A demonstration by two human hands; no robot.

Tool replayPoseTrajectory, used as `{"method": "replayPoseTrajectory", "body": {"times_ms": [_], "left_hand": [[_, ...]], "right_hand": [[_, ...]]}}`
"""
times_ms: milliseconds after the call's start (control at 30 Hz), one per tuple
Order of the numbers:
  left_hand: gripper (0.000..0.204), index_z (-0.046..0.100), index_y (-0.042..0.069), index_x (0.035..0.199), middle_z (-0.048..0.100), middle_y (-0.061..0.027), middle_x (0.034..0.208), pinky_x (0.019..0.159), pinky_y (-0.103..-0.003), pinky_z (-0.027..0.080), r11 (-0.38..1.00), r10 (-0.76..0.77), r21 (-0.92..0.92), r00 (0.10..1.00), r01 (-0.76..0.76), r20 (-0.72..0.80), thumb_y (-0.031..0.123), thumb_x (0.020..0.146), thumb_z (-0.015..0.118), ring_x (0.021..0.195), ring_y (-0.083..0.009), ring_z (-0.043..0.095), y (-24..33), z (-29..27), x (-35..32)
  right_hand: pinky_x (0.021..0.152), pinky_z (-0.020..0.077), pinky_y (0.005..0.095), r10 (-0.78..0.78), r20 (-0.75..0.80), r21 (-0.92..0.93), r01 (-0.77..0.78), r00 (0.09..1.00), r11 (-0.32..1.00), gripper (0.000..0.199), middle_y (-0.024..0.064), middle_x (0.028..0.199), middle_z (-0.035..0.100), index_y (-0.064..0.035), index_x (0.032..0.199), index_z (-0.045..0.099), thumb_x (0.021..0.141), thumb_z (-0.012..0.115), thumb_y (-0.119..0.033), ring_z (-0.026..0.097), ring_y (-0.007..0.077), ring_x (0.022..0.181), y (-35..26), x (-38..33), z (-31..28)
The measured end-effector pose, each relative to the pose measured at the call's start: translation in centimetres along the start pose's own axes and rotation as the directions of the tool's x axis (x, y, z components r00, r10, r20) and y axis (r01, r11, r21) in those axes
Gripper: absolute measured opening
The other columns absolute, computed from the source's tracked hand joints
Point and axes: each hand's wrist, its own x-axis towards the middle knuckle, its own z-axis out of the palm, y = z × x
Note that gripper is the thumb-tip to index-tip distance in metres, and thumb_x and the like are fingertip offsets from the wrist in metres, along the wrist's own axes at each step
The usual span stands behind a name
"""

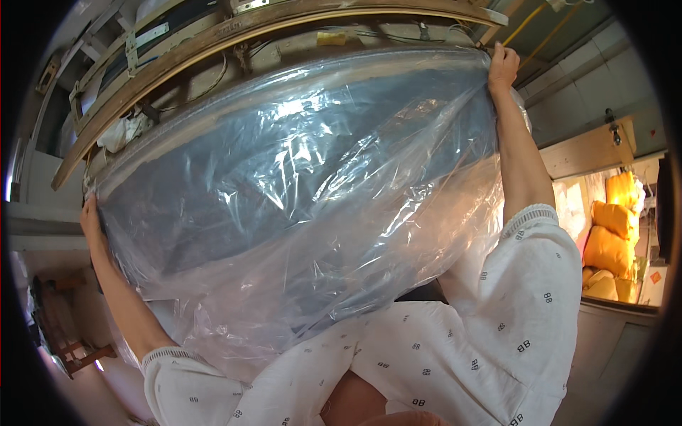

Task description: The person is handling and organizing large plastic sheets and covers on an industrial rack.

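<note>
Holding a clear plastic bag [305, 192] stretched wide overhead, the left hand [91, 224] grips its edge at nine o'clock and the right hand [503, 65] pinches its corner at one o'clock. The long axis of the bag runs between both hands, under a wooden frame [213, 42]. Inside the bag lies a dark blue-grey mass, its kind unclear. Yellow sacks [614, 234] stand at three o'clock.

A curved wooden frame [213, 42] with metal brackets arches overhead. To the right stands a pale block wall [590, 85], with yellow sacks [614, 234] piled in warm light. Reddish wooden furniture [67, 341] sits low at the left.
</note>
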Motion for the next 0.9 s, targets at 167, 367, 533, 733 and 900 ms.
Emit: {"method": "replayPoseTrajectory", "body": {"times_ms": [167,367,533,733,900], "left_hand": [[0.040,0.057,0.003,0.113,0.059,-0.0076,0.106,0.081,-0.029,0.043,0.963,0.103,-0.253,0.994,-0.089,0.041,0.030,0.083,0.059,0.093,-0.0174,0.054,0.1,-9.4,1.8],[0.043,0.055,0.002,0.116,0.057,-0.0128,0.113,0.090,-0.035,0.041,0.916,-0.070,0.376,0.978,0.141,-0.197,0.031,0.085,0.050,0.103,-0.0240,0.053,-2.5,-20.2,0.4],[0.045,0.045,0.000,0.125,0.052,-0.0191,0.120,0.094,-0.037,0.037,0.419,0.033,0.892,0.979,0.168,-0.200,0.021,0.084,0.047,0.109,-0.0293,0.051,4.8,-14.8,-6.5],[0.029,0.055,-0.001,0.109,0.059,-0.0097,0.104,0.088,-0.028,0.038,0.631,0.550,0.063,0.503,-0.773,0.667,0.019,0.091,0.045,0.099,-0.0189,0.054,14.1,3.4,-13.8],[0.025,0.056,0.000,0.103,0.057,-0.0109,0.109,0.089,-0.028,0.038,0.685,0.568,-0.161,0.382,-0.711,0.729,0.020,0.090,0.048,0.102,-0.0194,0.052,22.7,10.4,-33.9]], "right_hand": [[0.077,0.0385,0.0426,-0.473,0.473,0.231,0.414,0.743,0.881,0.023,0.0110,0.096,0.057,-0.0065,0.091,0.058,0.083,0.047,-0.025,0.051,0.0288,0.094,-5.6,-7.3,-9.1],[0.090,0.0368,0.0408,-0.753,0.482,0.502,0.563,0.448,0.657,0.031,0.0096,0.116,0.052,-0.0077,0.108,0.057,0.083,0.049,-0.023,0.048,0.0294,0.106,-10.5,-16.9,-19.1],[0.083,0.0392,0.0389,-0.461,0.218,0.119,0.445,0.860,0.887,0.027,0.0120,0.106,0.052,-0.0072,0.100,0.058,0.073,0.060,-0.013,0.049,0.0301,0.097,-3.1,-14.1,-24.2],[0.085,0.0404,0.0340,-0.185,0.315,0.181,0.132,0.931,0.975,0.028,0.0124,0.102,0.052,-0.0068,0.103,0.060,0.078,0.058,-0.021,0.051,0.0266,0.097,8.7,-6.0,-20.0],[0.083,0.0439,0.0284,-0.142,0.640,0.262,-0.041,0.756,0.964,0.029,0.0084,0.101,0.056,-0.0076,0.103,0.062,0.079,0.059,-0.024,0.056,0.0179,0.092,8.8,-2.6,-15.3]]}}
